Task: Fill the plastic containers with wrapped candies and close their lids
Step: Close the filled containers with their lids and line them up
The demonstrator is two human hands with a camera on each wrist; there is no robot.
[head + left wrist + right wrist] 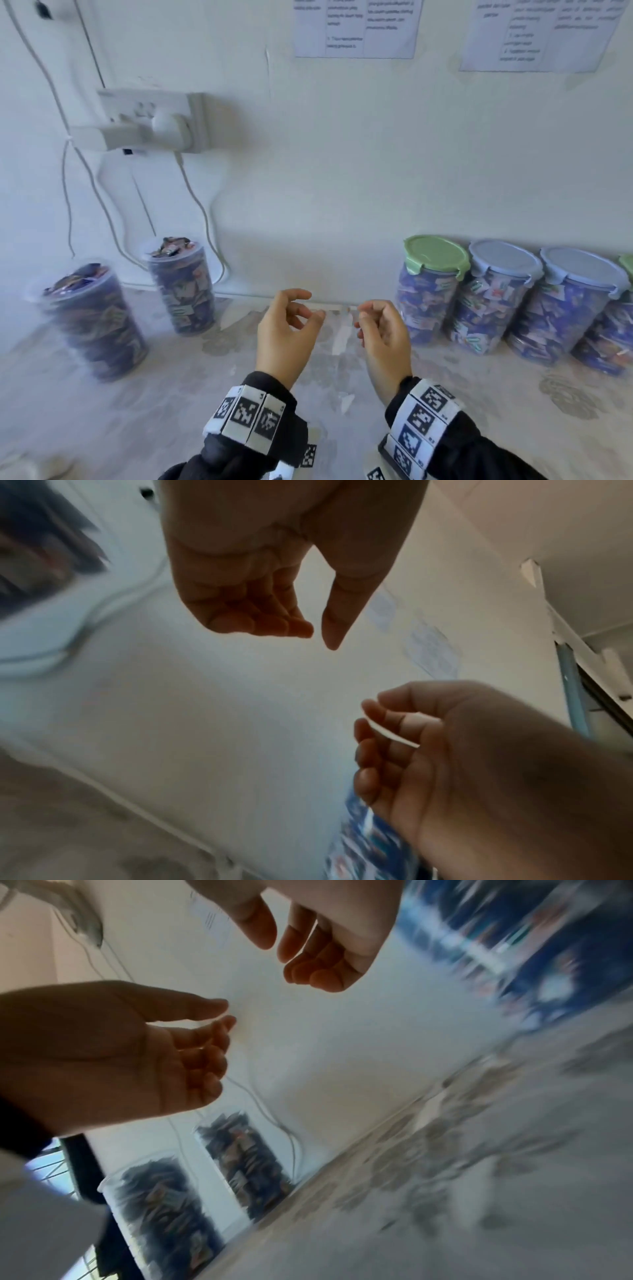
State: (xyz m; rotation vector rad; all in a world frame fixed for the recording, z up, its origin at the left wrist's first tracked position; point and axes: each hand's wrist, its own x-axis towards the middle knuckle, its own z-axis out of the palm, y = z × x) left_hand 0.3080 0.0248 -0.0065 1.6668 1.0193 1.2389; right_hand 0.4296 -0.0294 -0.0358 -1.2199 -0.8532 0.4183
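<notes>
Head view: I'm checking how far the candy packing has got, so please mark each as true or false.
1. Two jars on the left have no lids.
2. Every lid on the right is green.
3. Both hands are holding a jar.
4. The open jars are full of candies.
1. True: the near open jar and the far open jar have no lids.
2. False: there is a green lid, but also blue lids.
3. False: the left hand and right hand hover above the table, touching no jar.
4. True: candies reach their rims.
</notes>
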